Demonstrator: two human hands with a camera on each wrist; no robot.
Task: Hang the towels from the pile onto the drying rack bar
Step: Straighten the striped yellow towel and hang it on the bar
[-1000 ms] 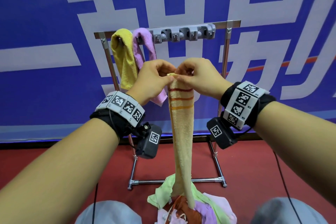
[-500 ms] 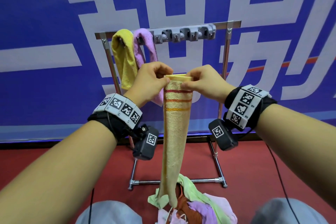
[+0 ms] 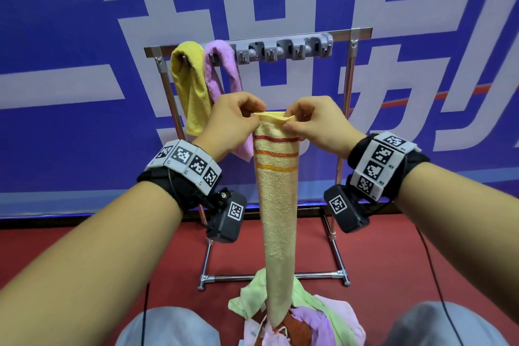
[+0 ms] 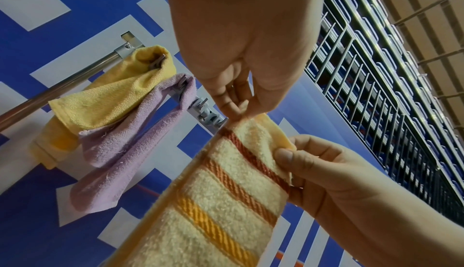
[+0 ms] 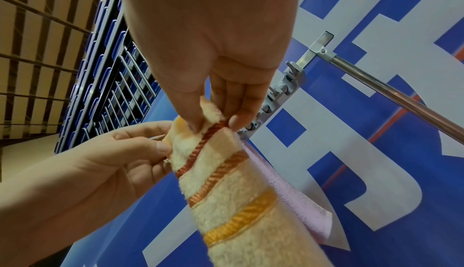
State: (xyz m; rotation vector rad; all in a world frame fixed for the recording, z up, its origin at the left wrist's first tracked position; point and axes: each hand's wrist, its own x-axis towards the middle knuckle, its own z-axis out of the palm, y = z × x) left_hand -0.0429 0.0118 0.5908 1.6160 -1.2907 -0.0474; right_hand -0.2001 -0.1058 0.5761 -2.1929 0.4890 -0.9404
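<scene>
Pinching the top corners of the cream striped towel (image 3: 276, 194), the left hand (image 3: 233, 121) and right hand (image 3: 317, 123) hold its hem level, probably to spread it before it goes over the rack bar (image 3: 341, 34). The towel hangs before the rack, long axis vertical, tail down on the pile (image 3: 309, 317).

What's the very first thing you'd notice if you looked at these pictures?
A long cream towel with red and orange stripes dangles in the middle, pinched at its top corners by the left hand and the right hand. Behind them, a yellow towel and a purple towel hang at the left end of the metal drying rack. A colourful pile of towels lies on the red floor below.
</scene>
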